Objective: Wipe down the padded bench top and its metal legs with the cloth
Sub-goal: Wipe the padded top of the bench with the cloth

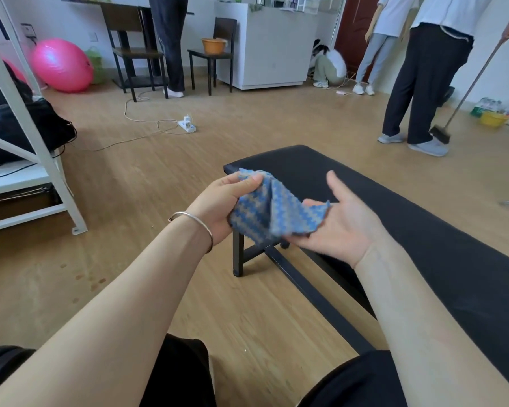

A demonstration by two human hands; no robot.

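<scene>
Pale wood-grain flooring runs across a busy room, with a glossy pink exercise ball near the far wall, a white power strip trailing its cord, and a person in dark trousers sweeping with a broom at the right. Close to the camera, a long black padded bench top stretches away to the right, and its black metal legs stand on the floor below its near-left end. The blue-and-grey checked woven cloth is held in the air between both hands, in front of that end and touching neither padding nor frame. The left hand, a thin metal bangle on its wrist, grips one bunched edge with the thumb pressed on top and the fingers curled beneath. The right hand lies palm up with its thumb raised and fingers spread loose, so the cloth only drapes across them. Judging by this, the cloth is being readied or refolded and no wiping stroke is under way. The next move likely calls for gathering it into a flat pad in one hand, lowering it onto the padding and drawing it along the length, then reaching down to the legs.
</scene>
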